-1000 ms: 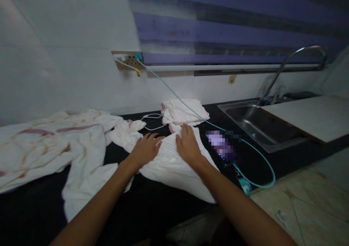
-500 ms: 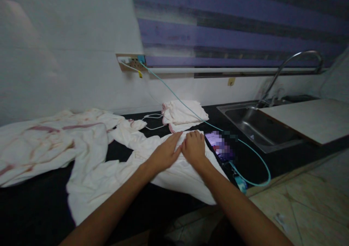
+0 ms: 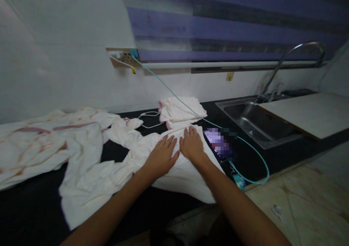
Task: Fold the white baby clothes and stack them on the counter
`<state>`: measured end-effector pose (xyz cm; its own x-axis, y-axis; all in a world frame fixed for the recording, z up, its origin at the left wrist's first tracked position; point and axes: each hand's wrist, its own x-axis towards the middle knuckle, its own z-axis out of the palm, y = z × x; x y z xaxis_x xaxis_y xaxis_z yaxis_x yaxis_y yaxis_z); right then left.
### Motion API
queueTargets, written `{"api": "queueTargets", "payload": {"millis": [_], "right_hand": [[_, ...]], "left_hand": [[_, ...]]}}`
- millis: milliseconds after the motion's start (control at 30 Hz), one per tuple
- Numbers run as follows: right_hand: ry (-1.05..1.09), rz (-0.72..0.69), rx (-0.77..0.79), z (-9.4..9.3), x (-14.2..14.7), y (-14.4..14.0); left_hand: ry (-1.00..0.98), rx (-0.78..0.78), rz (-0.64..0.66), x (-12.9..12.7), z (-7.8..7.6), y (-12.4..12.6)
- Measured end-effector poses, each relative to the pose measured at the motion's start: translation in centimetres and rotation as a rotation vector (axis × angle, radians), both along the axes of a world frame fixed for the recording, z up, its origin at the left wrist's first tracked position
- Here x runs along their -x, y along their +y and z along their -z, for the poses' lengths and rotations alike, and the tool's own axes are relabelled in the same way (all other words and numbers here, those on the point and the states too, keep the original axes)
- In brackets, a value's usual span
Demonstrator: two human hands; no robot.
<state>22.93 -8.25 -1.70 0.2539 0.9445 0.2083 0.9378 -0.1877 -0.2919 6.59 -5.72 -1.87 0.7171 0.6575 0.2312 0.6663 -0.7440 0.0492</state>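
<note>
A long white cloth (image 3: 188, 177) with reddish-brown marks stretches over the black counter, crumpled on the left and flatter under my hands. My left hand (image 3: 163, 154) lies on it with fingers spread and thumb out. Close beside it, my right hand (image 3: 191, 143) rests palm down on the same cloth, fingers extended near its far edge. Neither hand grips anything. Behind them lies a folded white cloth (image 3: 182, 109) with a pinkish edge. Just right of my right hand is a phone (image 3: 218, 142) with its screen lit, partly blurred out.
A teal cable (image 3: 169, 87) runs from the wall socket (image 3: 127, 58) across the folded cloth to the phone and loops near the counter edge. A white cable (image 3: 148, 126) lies behind the long cloth. At right are a steel sink (image 3: 256, 122), a curved faucet (image 3: 280, 62) and a pale board (image 3: 308, 111).
My left hand has moved slightly left, away from the right, and its fingers have spread. The right hand's fingers have stretched out flat. The view has shifted a little.
</note>
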Motion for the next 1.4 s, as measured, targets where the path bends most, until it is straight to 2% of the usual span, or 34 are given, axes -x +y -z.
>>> {"api": "queueTargets", "payload": {"millis": [133, 233, 633, 967, 1167, 1400], "right_hand": [[0.009, 0.010, 0.018, 0.1, -0.3, 0.5], [0.015, 0.015, 0.014, 0.2, -0.4, 0.8], [-0.008, 0.055, 0.023, 0.1, -0.9, 3.1], [0.004, 0.080, -0.031, -0.2, -0.2, 4.0], [-0.002, 0.104, 0.006, -0.8, 0.4, 4.6], [0.018, 0.103, -0.014, -0.5, 0.3, 4.7]], "left_hand": [[0.021, -0.031, -0.154, 0.1, -0.9, -0.6], [0.046, -0.012, -0.203, 0.1, -1.2, -0.7], [0.098, 0.117, -0.153, 0.4, 0.0, 1.2], [0.092, 0.098, -0.122, 0.8, 0.1, 1.3], [0.096, 0.105, -0.116, 0.9, 0.4, 1.5], [0.058, 0.047, -0.095, 1.0, 0.9, 1.4]]}}
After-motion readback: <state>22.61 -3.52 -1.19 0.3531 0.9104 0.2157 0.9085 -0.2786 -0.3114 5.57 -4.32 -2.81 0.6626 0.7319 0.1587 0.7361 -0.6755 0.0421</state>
